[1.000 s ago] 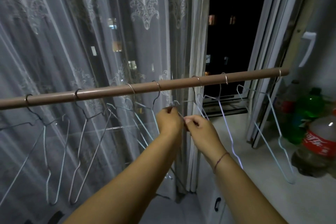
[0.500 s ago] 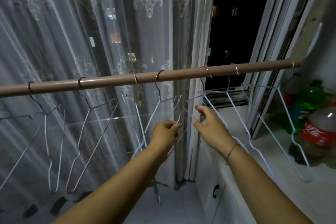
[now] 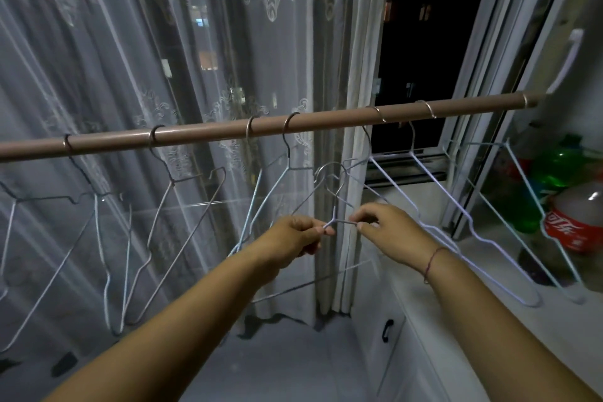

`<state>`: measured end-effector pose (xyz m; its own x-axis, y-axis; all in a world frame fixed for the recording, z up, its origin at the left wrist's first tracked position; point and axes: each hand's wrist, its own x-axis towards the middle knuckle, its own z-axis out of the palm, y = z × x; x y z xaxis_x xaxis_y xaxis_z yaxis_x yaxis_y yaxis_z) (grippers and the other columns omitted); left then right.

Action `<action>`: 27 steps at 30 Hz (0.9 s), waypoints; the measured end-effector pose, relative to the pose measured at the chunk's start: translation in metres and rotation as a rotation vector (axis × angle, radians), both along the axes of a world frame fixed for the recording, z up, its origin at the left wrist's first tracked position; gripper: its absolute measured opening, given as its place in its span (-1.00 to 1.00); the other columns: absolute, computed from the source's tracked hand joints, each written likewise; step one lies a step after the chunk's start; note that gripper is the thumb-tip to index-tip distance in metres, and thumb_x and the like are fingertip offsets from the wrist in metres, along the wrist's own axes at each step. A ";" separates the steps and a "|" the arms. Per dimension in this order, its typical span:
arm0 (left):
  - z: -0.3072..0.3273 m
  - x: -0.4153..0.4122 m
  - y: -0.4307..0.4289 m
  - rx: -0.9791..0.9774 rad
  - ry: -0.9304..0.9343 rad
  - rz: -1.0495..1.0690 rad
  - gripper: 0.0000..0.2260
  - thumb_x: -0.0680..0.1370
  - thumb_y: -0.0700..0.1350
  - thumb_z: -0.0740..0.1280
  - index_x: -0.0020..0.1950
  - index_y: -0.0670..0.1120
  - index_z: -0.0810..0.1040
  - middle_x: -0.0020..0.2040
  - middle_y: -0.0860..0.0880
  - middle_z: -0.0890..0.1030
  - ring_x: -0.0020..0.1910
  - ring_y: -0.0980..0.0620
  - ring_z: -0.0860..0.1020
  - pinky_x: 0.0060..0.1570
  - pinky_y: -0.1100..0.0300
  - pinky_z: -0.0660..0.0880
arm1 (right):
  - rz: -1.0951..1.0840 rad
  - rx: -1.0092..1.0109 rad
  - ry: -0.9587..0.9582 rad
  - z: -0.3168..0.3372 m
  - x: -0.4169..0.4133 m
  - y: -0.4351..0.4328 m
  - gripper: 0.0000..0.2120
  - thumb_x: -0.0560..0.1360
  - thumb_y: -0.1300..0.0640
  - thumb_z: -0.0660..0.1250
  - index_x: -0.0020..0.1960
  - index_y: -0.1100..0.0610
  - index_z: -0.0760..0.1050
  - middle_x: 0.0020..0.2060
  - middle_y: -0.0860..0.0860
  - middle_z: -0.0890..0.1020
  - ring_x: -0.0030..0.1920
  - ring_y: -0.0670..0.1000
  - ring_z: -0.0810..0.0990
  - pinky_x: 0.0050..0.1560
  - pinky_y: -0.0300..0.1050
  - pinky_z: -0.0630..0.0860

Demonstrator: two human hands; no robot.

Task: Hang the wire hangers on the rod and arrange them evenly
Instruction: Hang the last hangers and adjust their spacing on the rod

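Observation:
A brown rod (image 3: 326, 125) runs across the view at chest height. Several wire hangers hang from it by their hooks, spread from far left to far right. Below the rod's middle I hold one more wire hanger (image 3: 335, 209) off the rod, its hook curling upward at about a hand's width under the rod. My left hand (image 3: 298, 233) pinches its left shoulder beside the neck. My right hand (image 3: 380, 223) pinches the right shoulder. The hanger's lower bar trails down behind my left forearm.
Sheer lace curtains (image 3: 163, 42) hang behind the rod. An open window (image 3: 417, 52) shows darkness at right. On the white sill (image 3: 489, 271) stand a cola bottle (image 3: 577, 222) and a green bottle (image 3: 561, 170). A white cabinet with a dark handle (image 3: 386, 330) sits below.
Both hands have dropped lower and closed in on the neck of the loose hanger, which is now upright with its hook pointing up. The view has tilted slightly downward.

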<state>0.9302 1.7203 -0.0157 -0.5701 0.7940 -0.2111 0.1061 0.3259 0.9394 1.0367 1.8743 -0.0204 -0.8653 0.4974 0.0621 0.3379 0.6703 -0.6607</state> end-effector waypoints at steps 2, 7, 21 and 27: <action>-0.001 -0.001 0.000 -0.007 0.040 -0.009 -0.78 0.60 -0.15 0.18 0.02 -0.10 0.63 -0.34 0.04 0.51 -0.32 0.14 0.42 -0.28 0.37 0.36 | 0.004 0.054 -0.045 0.002 0.005 0.002 -0.83 0.52 0.15 0.23 0.06 0.05 0.56 0.02 0.00 0.61 0.03 -0.03 0.54 0.09 -0.15 0.46; -0.003 -0.004 -0.002 -0.007 0.086 -0.049 -0.78 0.60 -0.16 0.16 -0.06 -0.05 0.61 -0.27 0.02 0.51 -0.24 0.11 0.44 -0.19 0.36 0.41 | 0.042 0.265 -0.181 0.005 0.017 0.008 -0.83 0.51 0.06 0.22 0.03 -0.01 0.56 -0.03 -0.02 0.64 0.09 0.03 0.50 0.15 -0.03 0.47; 0.012 0.031 0.024 0.246 0.141 0.259 -0.94 0.49 -0.15 0.36 -0.06 -0.10 0.57 -0.17 -0.04 0.59 -0.14 0.04 0.55 0.00 0.11 0.53 | -0.208 -0.036 0.161 0.010 0.070 -0.019 -0.82 0.53 0.19 0.20 -0.18 0.07 0.54 -0.41 -0.02 0.51 -0.26 0.10 0.57 -0.20 0.01 0.53; 0.036 0.056 0.042 0.314 -0.039 0.094 -0.75 0.55 -0.09 0.28 -0.02 -0.27 0.62 -0.28 -0.03 0.61 -0.38 0.16 0.49 -0.36 0.41 0.44 | -0.203 -0.049 0.295 0.029 0.068 -0.034 -0.74 0.54 0.22 0.13 -0.05 -0.13 0.45 -0.25 0.05 0.57 -0.18 0.07 0.57 -0.08 0.16 0.56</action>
